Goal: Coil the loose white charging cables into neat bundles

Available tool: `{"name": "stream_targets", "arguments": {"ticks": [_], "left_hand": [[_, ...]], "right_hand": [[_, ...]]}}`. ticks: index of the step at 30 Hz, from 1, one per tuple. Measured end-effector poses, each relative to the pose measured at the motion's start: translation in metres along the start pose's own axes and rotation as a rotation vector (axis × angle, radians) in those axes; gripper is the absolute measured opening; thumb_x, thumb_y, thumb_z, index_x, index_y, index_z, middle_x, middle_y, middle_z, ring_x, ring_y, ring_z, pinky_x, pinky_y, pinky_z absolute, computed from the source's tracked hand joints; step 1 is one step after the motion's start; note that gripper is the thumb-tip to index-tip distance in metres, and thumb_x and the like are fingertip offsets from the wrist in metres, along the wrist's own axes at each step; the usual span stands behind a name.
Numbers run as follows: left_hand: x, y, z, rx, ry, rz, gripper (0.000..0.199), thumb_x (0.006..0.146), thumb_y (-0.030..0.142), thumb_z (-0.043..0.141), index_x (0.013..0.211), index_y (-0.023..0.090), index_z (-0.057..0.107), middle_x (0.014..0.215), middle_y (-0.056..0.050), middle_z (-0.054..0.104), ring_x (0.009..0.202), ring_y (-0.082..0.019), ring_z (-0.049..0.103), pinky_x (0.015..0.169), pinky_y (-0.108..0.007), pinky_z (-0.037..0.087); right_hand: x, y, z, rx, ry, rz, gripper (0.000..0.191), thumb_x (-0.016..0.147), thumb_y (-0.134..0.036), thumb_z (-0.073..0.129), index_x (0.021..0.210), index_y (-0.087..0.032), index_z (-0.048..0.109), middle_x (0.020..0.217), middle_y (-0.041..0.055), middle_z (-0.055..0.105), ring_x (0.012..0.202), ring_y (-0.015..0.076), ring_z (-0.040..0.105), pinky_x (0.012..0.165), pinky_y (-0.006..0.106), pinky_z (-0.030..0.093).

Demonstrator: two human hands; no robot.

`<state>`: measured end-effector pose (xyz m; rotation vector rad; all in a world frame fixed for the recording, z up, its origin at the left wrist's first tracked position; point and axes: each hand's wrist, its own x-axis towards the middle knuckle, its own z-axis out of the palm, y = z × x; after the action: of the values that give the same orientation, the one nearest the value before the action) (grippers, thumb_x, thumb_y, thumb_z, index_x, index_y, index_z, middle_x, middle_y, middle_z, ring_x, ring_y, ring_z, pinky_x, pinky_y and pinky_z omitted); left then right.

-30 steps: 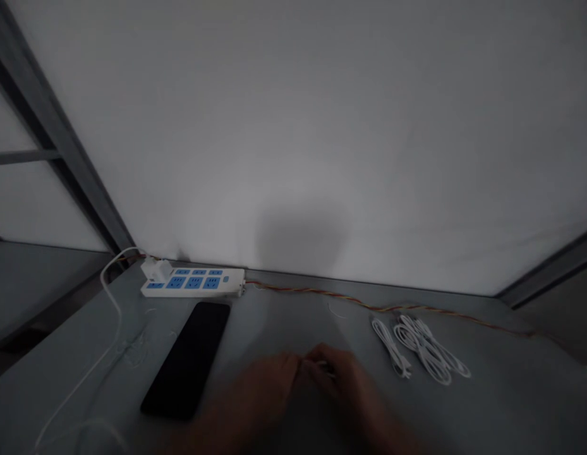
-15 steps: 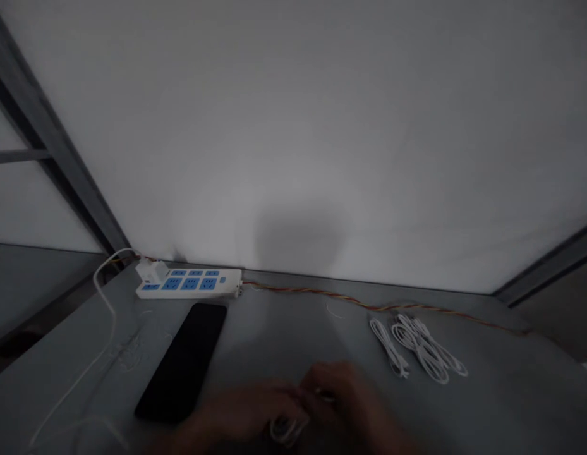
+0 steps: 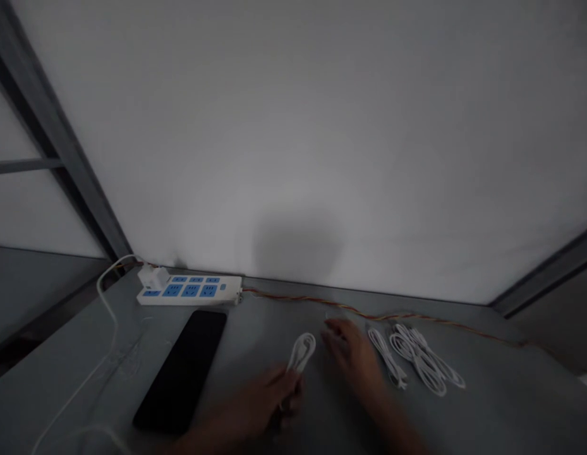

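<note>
My left hand (image 3: 269, 398) grips a small coiled white cable (image 3: 301, 352), whose loop stands up above my fingers. My right hand (image 3: 350, 357) rests low over the grey tabletop (image 3: 274, 322) with its fingers apart and nothing in them. It is nearest to a looped white cable (image 3: 385, 357), and a larger tangle of white cables (image 3: 421, 360) lies just beyond that. A black smartphone (image 3: 179, 373) lies face up to the left of my left hand.
A white power strip with blue sockets (image 3: 189, 291) sits at the table's back edge, with a white charger (image 3: 153, 276) plugged in. A twisted orange-yellow wire (image 3: 369, 314) runs right along the back. A thin white cable (image 3: 103, 335) trails down the left side.
My hands have come apart. The right hand has moved right and away from me, toward the white cables, and the left hand now shows the coiled cable raised in its grip.
</note>
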<state>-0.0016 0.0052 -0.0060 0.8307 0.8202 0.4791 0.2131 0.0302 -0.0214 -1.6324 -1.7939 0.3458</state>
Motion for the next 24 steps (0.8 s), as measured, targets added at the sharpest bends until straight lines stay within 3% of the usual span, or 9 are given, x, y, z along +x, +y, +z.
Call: {"name": "stream_targets", "arguments": {"ticks": [2, 4, 9, 13, 18, 20, 24], "left_hand": [[0.005, 0.002, -0.004, -0.038, 0.072, 0.047, 0.059, 0.061, 0.073, 0.068, 0.082, 0.021, 0.049, 0.060, 0.011, 0.042, 0.043, -0.005, 0.034, 0.040, -0.018, 0.025], [0.007, 0.005, -0.009, -0.065, 0.123, 0.071, 0.055, 0.063, 0.070, 0.066, 0.080, 0.023, 0.046, 0.058, 0.012, 0.038, 0.040, -0.004, 0.028, 0.036, -0.017, 0.021], [0.005, 0.008, -0.015, -0.099, 0.128, 0.041, 0.044, 0.074, 0.067, 0.050, 0.077, 0.024, 0.043, 0.054, 0.012, 0.032, 0.038, -0.005, 0.021, 0.034, -0.017, 0.017], [0.004, 0.009, -0.012, -0.094, 0.097, 0.075, 0.047, 0.071, 0.070, 0.051, 0.076, 0.024, 0.043, 0.053, 0.012, 0.032, 0.038, -0.005, 0.020, 0.033, -0.017, 0.022], [0.000, 0.011, -0.007, -0.001, 0.100, 0.223, 0.054, 0.071, 0.074, 0.056, 0.078, 0.021, 0.047, 0.063, 0.007, 0.050, 0.044, -0.007, 0.040, 0.040, -0.020, 0.034], [-0.003, 0.012, -0.005, 0.092, 0.117, 0.279, 0.054, 0.077, 0.074, 0.051, 0.080, 0.020, 0.049, 0.067, 0.004, 0.053, 0.048, -0.008, 0.046, 0.044, -0.021, 0.036], [-0.007, 0.013, -0.002, 0.193, 0.144, 0.236, 0.048, 0.085, 0.069, 0.043, 0.084, 0.021, 0.049, 0.066, 0.008, 0.044, 0.047, -0.007, 0.037, 0.042, -0.019, 0.028]], "right_hand": [[0.013, 0.012, 0.002, -0.080, 0.049, 0.046, 0.035, 0.088, -0.034, 0.045, 0.107, -0.014, 0.066, 0.113, 0.0199, 0.065, 0.110, 0.0353, 0.057, 0.097, 0.051, 0.041], [0.020, 0.018, 0.003, -0.122, 0.054, 0.071, 0.032, 0.086, -0.031, 0.046, 0.100, -0.013, 0.068, 0.112, 0.0211, 0.065, 0.109, 0.0382, 0.056, 0.095, 0.055, 0.040], [0.020, 0.015, 0.004, -0.154, 0.023, 0.095, 0.022, 0.084, -0.027, 0.048, 0.075, -0.019, 0.067, 0.089, 0.0142, 0.068, 0.091, 0.0321, 0.061, 0.084, 0.045, 0.043], [0.014, 0.009, 0.001, -0.079, -0.001, 0.114, 0.018, 0.083, -0.027, 0.049, 0.074, -0.021, 0.063, 0.081, 0.0113, 0.069, 0.081, 0.0280, 0.063, 0.076, 0.038, 0.046], [-0.001, -0.013, -0.004, 0.149, -0.106, 0.116, 0.030, 0.090, -0.043, 0.044, 0.085, -0.021, 0.064, 0.075, 0.0053, 0.073, 0.067, 0.0213, 0.068, 0.062, 0.030, 0.051], [-0.007, -0.027, -0.005, 0.336, -0.146, 0.164, 0.033, 0.087, -0.049, 0.053, 0.090, -0.019, 0.067, 0.079, 0.0069, 0.075, 0.067, 0.0214, 0.068, 0.063, 0.030, 0.052], [-0.014, -0.046, -0.004, 0.729, -0.183, 0.293, 0.040, 0.073, -0.052, 0.073, 0.095, -0.018, 0.071, 0.077, 0.0069, 0.075, 0.065, 0.0215, 0.067, 0.066, 0.034, 0.053]]}}
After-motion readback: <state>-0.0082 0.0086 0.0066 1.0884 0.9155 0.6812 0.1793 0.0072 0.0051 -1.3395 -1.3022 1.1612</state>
